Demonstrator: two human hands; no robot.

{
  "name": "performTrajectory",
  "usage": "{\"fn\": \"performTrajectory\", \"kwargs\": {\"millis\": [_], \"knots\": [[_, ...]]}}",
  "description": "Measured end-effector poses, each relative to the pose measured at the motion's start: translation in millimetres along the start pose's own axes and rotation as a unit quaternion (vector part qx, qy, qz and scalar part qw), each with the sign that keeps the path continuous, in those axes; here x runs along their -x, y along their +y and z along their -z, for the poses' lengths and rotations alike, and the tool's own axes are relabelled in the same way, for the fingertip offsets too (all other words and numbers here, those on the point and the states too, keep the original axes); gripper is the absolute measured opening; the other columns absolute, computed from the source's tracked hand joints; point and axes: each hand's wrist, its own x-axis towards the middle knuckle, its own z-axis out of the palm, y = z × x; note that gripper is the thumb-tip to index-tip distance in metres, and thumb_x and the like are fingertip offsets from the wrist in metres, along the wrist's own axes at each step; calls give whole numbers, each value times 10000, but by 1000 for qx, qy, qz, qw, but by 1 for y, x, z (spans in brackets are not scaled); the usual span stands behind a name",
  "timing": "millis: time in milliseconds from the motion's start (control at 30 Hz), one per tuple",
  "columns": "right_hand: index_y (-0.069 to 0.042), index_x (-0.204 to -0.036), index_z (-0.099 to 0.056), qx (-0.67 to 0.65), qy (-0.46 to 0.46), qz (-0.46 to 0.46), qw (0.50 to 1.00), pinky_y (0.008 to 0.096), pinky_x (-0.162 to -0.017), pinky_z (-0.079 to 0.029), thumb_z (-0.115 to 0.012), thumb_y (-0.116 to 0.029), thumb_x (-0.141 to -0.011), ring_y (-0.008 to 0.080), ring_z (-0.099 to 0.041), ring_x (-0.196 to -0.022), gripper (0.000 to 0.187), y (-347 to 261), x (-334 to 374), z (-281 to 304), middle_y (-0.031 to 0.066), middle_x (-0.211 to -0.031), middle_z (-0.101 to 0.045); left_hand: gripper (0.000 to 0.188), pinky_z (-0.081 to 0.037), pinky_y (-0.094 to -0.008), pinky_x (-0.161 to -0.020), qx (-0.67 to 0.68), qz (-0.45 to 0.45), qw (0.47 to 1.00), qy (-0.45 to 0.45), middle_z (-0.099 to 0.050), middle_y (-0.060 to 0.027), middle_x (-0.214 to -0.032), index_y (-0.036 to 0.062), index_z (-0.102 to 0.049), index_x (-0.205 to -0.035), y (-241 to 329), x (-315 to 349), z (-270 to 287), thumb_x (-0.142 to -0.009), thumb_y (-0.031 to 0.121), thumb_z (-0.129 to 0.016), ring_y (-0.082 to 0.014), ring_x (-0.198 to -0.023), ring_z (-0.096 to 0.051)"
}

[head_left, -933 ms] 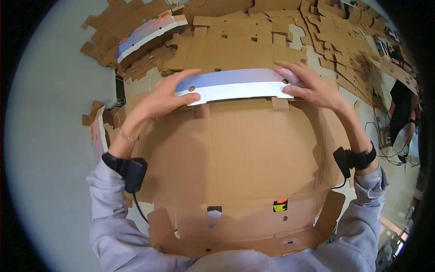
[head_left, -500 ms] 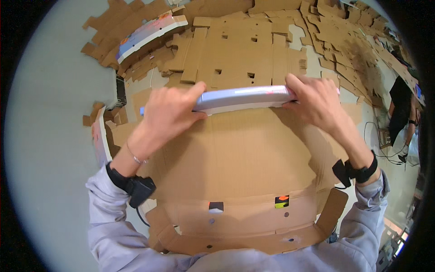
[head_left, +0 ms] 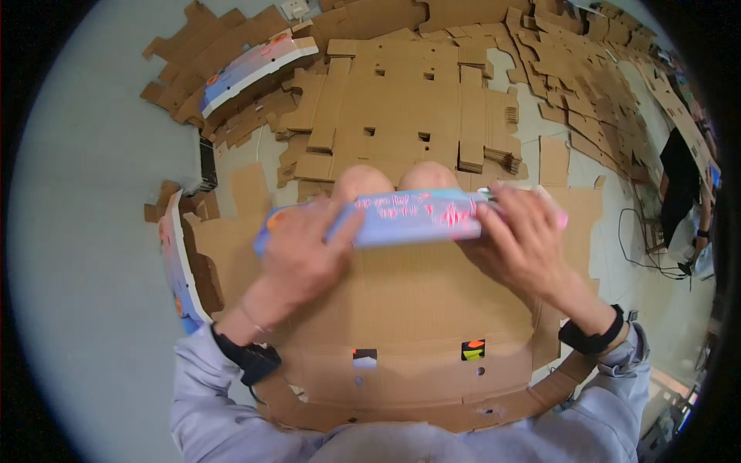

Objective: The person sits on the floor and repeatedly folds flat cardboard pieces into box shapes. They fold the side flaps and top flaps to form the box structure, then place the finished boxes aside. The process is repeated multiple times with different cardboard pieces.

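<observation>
Between my hands is a long printed cardboard panel (head_left: 409, 220), blue and purple with a pink end and pink lettering. My left hand (head_left: 309, 251) is closed round its left part, fingers over the printed face and blurred by motion. My right hand (head_left: 529, 239) grips the right end, thumb side toward the middle. Under the panel lies a large brown cardboard sheet (head_left: 432, 289) with a folded near flap and two cut openings. Two bare knees (head_left: 364, 180) show just beyond the panel.
Stacked flat brown cardboard (head_left: 401, 100) lies ahead, with more piled cardboard (head_left: 594, 100) at the far right. Similar printed pieces stand at the far left (head_left: 258, 69) and left (head_left: 179, 258). A black cable (head_left: 641, 239) and another person's arm (head_left: 702, 220) are at right.
Both hands have come down and nearer to me with the panel. It has turned so that its printed face shows, and the knees beyond it have come into sight.
</observation>
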Motion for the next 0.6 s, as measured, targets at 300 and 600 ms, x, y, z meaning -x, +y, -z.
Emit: {"fn": "performTrajectory", "kwargs": {"millis": [300, 600], "knots": [[5, -1184, -554, -40, 24, -405, 913, 317, -940, -410, -496, -135, -965, 199, -557, -1073, 266, 159, 143, 81, 140, -1141, -586, 389, -391, -330, -966, 126, 400, 896, 147, -574, -117, -1223, 29, -501, -1291, -121, 89, 96, -933, 170, -557, -192, -1134, -521], [-12, -1221, -495, -610, -1, -726, 317, 318, -825, -480, -596, -340, -876, 174, -591, -952, 487, 32, 424, 32, 78, -1056, -611, 487, -420, -301, -933, 534, 715, 449, 55, -536, -77, -1257, -17, -475, -1300, -49, 479, -10, -931, 289, -560, -174, -1123, -506]]}}
